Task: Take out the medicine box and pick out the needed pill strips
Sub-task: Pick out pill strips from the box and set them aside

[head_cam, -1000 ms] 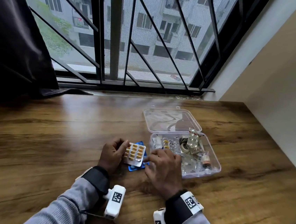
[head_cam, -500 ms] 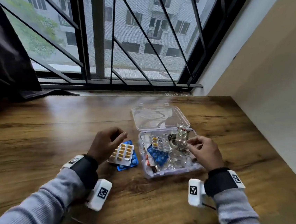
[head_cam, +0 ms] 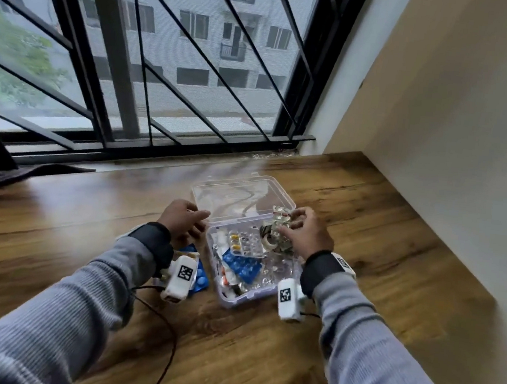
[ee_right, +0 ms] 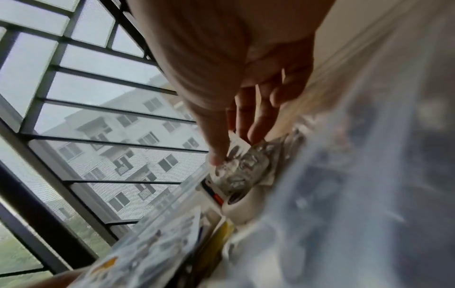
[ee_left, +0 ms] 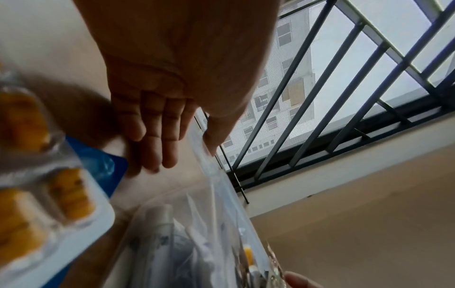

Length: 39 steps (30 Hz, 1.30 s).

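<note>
The clear plastic medicine box (head_cam: 236, 296) sits on the wooden counter (head_cam: 54, 233) with its lid (head_cam: 242, 195) folded back flat toward the window (head_cam: 166, 57). Inside it lies a jumble of pill strips, among them a blue strip (head_cam: 242, 267) and a clear strip with a few yellow pills (head_cam: 245, 242).

The right hand (head_cam: 304, 231) reaches into the far right corner of the box, and its thumb and fingers (ee_right: 256, 124) pinch a silver foil strip (head_cam: 280, 218) that stands tilted above the other contents.

The left hand (head_cam: 183, 220) is just beside the box's left wall. Its fingers (ee_left: 160, 136) are straight and relaxed, holding nothing, while the thumb touches the box's rim.

On the counter left of the box, partly under the left wrist, lies a strip of orange pills (ee_left: 37, 194) on top of a second blue strip (head_cam: 200, 280).
</note>
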Each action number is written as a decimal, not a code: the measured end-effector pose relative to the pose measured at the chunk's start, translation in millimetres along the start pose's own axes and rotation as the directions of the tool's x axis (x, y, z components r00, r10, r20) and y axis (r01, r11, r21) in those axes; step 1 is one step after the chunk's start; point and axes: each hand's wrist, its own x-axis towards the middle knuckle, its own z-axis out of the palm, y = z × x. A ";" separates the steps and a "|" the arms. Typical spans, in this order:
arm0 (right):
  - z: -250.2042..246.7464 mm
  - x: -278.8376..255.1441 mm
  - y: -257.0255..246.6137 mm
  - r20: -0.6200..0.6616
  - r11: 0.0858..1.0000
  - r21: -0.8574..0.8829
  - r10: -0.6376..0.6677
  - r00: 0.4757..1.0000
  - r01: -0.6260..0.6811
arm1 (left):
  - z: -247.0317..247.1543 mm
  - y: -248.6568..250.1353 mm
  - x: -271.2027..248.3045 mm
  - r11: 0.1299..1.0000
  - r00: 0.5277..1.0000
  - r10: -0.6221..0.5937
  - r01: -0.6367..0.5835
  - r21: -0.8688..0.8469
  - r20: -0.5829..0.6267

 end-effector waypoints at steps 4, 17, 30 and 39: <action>-14.6 -1.7 9.0 0.060 0.976 0.212 0.036 0.998 -0.048 | -3.4 1.7 0.7 1.000 0.999 -0.008 0.008 -0.011 0.032; -55.4 -20.6 43.9 -0.378 0.952 0.294 0.040 0.925 0.080 | -13.7 20.2 -24.9 0.948 0.950 0.308 -0.312 -0.068 -0.057; -72.3 -44.0 55.0 -0.279 0.882 0.103 -0.419 0.864 0.461 | 33.4 -2.8 -117.8 0.810 0.815 0.576 -0.561 0.172 -0.054; -62.0 -46.6 71.2 0.403 0.877 -0.055 -0.418 0.815 0.477 | 78.2 -19.6 -130.5 0.595 0.774 0.610 -0.589 0.547 0.170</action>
